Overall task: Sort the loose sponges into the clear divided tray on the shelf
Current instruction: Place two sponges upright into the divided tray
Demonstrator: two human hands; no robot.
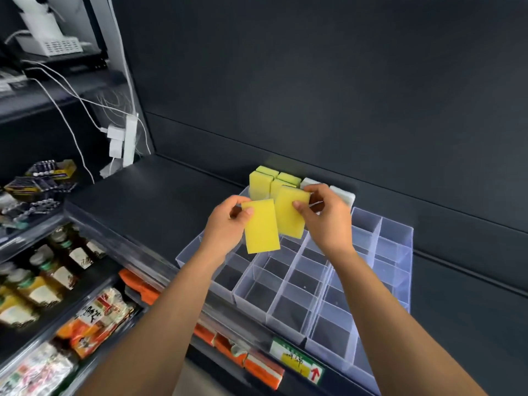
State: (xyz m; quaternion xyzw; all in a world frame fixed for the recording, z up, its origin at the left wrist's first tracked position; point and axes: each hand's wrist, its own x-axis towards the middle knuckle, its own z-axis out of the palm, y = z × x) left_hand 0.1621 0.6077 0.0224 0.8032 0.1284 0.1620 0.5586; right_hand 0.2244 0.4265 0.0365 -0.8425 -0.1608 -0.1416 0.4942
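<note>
- Head view, left hand (228, 221): the grip is clamped on the left yellow sponge (261, 228), with the thumb on the near face and the fingers curled behind the upper left corner. The sponge hangs upright, long side vertical, above the tray's left columns.
- Head view, right hand (325, 218): the grip is clamped on the right yellow sponge (290, 215), with the thumb on the near face and the fingers wrapped over the top right corner. This sponge tilts slightly and sits just behind the other, their edges overlapping.
- Clear divided tray (397, 232): it lies on the dark shelf (143, 201), far end near the back wall. Both held sponges are above it, not yet in a compartment.
- Sponges held: two, both yellow, one per hand.
- Stored yellow sponges (260, 181): four, standing on end in the far left compartments, in two columns of two.
- Stored white sponges (343, 195): two show, upright in the far row to the right of the yellow ones. The right hand hides part of that row, so the count covers only what is visible.
- Surroundings: a white power strip (130, 138) with plugs and cables stands at the shelf's left rear. Bottles (57, 267) with pale labels and orange packets (94, 324) fill the lower shelves at left. A green and yellow price label (297, 361) with a red arrow sits on the shelf's front edge.
</note>
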